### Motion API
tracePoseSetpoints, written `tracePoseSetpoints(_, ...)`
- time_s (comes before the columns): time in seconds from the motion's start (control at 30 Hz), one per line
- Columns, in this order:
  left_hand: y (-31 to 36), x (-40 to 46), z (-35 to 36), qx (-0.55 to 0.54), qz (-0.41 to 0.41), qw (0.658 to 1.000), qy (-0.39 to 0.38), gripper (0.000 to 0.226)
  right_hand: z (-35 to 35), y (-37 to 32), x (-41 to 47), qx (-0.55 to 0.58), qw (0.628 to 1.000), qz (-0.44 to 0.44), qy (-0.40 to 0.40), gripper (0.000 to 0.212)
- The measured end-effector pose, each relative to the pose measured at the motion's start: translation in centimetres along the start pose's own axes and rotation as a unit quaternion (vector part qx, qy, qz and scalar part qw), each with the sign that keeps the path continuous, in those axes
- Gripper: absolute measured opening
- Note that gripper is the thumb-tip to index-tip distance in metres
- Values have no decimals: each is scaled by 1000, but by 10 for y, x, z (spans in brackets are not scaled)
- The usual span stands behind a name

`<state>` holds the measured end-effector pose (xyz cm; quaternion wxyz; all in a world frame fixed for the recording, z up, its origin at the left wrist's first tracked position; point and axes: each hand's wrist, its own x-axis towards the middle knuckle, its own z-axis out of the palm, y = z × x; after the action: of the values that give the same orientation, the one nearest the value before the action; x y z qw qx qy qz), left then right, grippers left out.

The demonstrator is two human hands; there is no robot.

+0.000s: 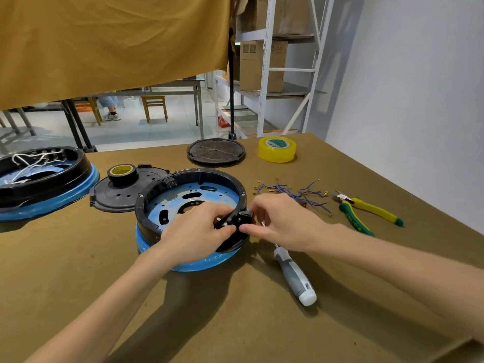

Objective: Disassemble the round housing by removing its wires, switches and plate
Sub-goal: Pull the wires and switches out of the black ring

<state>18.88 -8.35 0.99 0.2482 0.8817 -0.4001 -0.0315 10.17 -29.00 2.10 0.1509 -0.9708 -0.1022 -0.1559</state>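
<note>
Two hands meet at the lower right rim of the round housing, left hand inside and right hand outside, both pinching the black switch.

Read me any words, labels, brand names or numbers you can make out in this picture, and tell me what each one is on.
Nothing here can be read with certainty.
Green pliers handle: raised lettering, too blurred to read.
Brown cardboard box on the white shelf: printed marks, too small to read.
Yellow roll of clear tape: green and white core label, illegible.
Black round housing on its blue base: small label at its near rim, unreadable.
</note>
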Motion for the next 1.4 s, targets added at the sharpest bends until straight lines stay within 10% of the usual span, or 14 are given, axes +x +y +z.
tracePoseSetpoints(0.23,2,-8,6,71,4,993,90,38,4,3,-18,159,976,128,75,15)
tracePoseSetpoints(0.7,8,-18,12,120,63,978,156,50,12,35,-46,-130,959,229,108,38)
tracePoseSetpoints(0.9,16,-22,14,112,51,978,170,50,14,-4,-49,-66,962,243,-106,49)
tracePoseSetpoints(1.17,31,-38,-9,-110,40,991,66,37,-2,6,-39,-6,958,259,-125,18)
tracePoseSetpoints(1.33,-23,-24,-44,142,-199,959,147,54,-9,-1,-40,308,895,323,-8,19)
tracePoseSetpoints(1.4,-40,-19,-49,30,-289,953,85,58,-5,-11,-33,337,889,309,15,21)
